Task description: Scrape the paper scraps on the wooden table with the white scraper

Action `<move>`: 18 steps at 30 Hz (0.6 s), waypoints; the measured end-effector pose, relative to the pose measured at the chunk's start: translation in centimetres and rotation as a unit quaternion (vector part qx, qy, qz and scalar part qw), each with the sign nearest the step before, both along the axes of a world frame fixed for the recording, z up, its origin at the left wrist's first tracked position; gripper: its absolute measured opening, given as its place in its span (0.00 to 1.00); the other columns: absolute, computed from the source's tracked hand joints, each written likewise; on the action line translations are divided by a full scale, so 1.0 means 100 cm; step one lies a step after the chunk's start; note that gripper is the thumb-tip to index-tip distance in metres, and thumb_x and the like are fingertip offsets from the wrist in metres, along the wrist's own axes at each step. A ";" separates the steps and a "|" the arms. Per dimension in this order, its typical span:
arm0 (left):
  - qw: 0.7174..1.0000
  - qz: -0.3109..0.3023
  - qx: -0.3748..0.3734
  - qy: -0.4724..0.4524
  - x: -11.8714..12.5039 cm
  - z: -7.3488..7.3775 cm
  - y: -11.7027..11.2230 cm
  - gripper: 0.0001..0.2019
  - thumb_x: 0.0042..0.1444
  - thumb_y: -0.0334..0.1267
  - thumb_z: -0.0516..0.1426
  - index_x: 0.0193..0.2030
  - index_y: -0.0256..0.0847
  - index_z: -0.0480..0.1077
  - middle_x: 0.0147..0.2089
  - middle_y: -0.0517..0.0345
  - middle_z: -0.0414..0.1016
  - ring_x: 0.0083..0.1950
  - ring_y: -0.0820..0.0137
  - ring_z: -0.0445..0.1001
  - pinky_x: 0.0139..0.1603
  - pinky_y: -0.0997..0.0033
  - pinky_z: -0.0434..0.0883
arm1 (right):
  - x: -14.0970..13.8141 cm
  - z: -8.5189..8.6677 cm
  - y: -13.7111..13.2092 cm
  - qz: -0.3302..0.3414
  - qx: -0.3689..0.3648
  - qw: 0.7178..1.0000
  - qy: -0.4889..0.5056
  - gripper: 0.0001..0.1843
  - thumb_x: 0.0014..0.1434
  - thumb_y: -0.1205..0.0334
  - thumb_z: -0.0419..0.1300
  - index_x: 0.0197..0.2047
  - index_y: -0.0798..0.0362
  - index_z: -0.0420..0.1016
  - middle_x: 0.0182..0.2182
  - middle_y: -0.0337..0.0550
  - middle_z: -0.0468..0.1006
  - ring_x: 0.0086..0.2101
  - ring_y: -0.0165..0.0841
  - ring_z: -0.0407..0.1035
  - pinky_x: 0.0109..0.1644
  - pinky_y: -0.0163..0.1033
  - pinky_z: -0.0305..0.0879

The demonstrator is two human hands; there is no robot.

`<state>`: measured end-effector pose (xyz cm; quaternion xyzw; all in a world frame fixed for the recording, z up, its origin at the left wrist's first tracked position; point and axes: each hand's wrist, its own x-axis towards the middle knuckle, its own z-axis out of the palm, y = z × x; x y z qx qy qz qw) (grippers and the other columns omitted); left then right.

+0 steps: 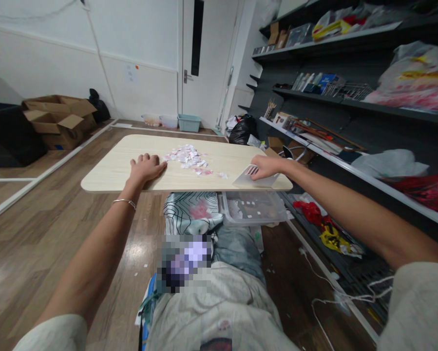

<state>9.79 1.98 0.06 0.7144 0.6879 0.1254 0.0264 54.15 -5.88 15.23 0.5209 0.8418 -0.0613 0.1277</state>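
On the pale wooden table [105, 168] my left hand [145, 168] rests palm down, fingers loosely spread, holding nothing. Just right of it lies a heap of small white and pinkish paper scraps [187, 156], with a few strays trailing toward the near edge. My right hand [265, 167] grips a thin white flat piece [246, 176], tilted against the tabletop near its right end; its exact kind is unclear. Below the near edge on that side, a clear plastic bin [255, 214] has several small white scraps in it.
Dark shelves [314, 100] loaded with bags and boxes run along the right. Cardboard boxes [60, 122] and a black bin [12, 134] stand at left. A patterned cloth [189, 214] lies over my lap beside a pixelated patch. White cables [350, 297] cross the floor at right.
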 end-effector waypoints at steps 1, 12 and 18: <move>1.000 0.000 0.000 0.000 0.000 0.000 0.000 0.37 0.78 0.58 0.44 0.74 0.37 0.81 0.80 0.22 0.76 0.83 0.33 0.69 0.81 0.27 0.65 | 0.000 0.000 0.000 -0.003 0.008 1.000 0.004 0.12 0.54 0.65 0.70 0.23 0.49 0.72 0.21 0.34 0.71 0.30 0.34 0.66 0.40 0.39 0.60; 1.000 -0.002 -0.005 0.007 -0.001 0.000 0.000 0.34 0.78 0.57 0.47 0.76 0.40 0.79 0.81 0.23 0.75 0.84 0.33 0.69 0.82 0.26 0.64 | -0.014 -0.004 0.012 -0.002 0.032 0.999 -0.034 0.09 0.56 0.62 0.70 0.25 0.52 0.79 0.23 0.42 0.77 0.33 0.38 0.71 0.42 0.41 0.64; 1.000 -0.004 -0.003 0.007 0.000 0.002 -0.002 0.35 0.78 0.56 0.46 0.75 0.39 0.80 0.80 0.23 0.76 0.83 0.32 0.70 0.82 0.26 0.65 | 0.003 0.006 0.000 -0.010 -0.063 0.998 0.011 0.11 0.53 0.58 0.70 0.24 0.50 0.75 0.21 0.36 0.73 0.32 0.35 0.69 0.40 0.40 0.61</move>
